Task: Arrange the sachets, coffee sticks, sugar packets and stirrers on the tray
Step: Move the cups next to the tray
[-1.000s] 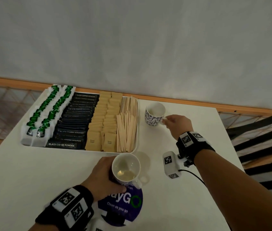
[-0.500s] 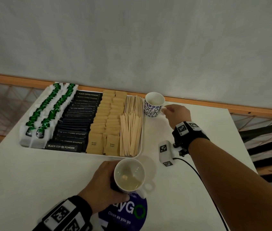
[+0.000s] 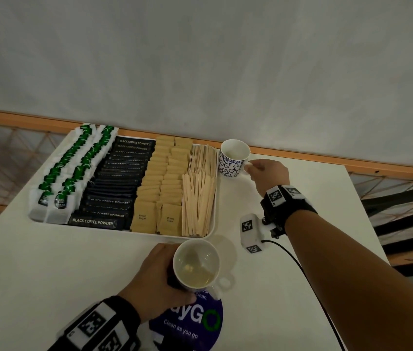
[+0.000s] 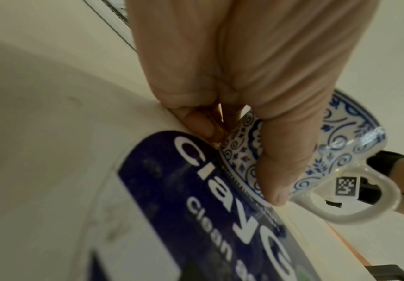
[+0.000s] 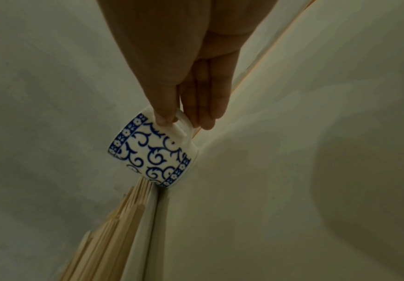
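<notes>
The tray [image 3: 213, 225] sits at the table's [image 3: 36, 269] back left, full of sachets [image 3: 58, 173], coffee sticks [image 3: 114, 188], sugar packets [image 3: 160, 188] and stirrers [image 3: 199, 196]. The right hand [image 3: 267, 173] grips a blue-patterned cup [image 3: 233, 158] by its handle at the tray's far right corner. The left hand [image 3: 155, 277] wraps a second cup [image 3: 196, 264] at the near edge.
</notes>
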Demonstrator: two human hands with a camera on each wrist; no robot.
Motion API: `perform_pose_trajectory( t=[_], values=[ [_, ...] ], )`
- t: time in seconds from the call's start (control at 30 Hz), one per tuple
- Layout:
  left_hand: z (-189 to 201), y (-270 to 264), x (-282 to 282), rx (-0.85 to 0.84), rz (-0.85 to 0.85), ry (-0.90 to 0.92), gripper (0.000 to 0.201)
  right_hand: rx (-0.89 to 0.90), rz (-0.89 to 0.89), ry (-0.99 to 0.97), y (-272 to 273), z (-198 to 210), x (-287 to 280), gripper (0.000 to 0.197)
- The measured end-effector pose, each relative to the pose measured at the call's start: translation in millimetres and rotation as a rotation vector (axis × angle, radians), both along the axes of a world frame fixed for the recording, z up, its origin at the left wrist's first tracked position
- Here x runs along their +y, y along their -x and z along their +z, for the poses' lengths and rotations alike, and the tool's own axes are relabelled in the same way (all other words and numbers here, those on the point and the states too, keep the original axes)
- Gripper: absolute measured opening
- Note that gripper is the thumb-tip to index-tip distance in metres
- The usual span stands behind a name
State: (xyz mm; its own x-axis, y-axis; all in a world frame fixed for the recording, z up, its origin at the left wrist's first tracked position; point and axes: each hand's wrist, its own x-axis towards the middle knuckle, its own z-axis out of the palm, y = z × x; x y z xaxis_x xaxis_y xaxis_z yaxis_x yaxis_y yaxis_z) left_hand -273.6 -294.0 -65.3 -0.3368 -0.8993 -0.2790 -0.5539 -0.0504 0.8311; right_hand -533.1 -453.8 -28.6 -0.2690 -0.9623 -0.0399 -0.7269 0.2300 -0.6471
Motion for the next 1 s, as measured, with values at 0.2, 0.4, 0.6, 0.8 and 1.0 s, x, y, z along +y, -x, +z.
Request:
perform_pose_trajectory(
  t=[0.2,0.4,0.6,0.8,1.0],
  values=[
    [0,0,0,-0.008,-0.013,-0.022,0.074,0.02,0.012,-0.011,4,1,-4,0.028],
    [-3,-1,1,0.015,0.002,0.006,0.074,0.037,0.018,-0.068,11,-1,-4,0.041],
    [-12,-2,0,-0.032,0.011,-0.001,0.083,0.047,0.056,-0.008,23,11,35,0.021],
    [-10,2,1,-0.079,0.016,0.023,0.083,0.012,0.494,-0.442,3,34,120,0.01],
    [2,-1,7,-0.09,0.028,-0.021,0.081,0.041,0.542,-0.568,-33,30,173,0.041]
  ],
)
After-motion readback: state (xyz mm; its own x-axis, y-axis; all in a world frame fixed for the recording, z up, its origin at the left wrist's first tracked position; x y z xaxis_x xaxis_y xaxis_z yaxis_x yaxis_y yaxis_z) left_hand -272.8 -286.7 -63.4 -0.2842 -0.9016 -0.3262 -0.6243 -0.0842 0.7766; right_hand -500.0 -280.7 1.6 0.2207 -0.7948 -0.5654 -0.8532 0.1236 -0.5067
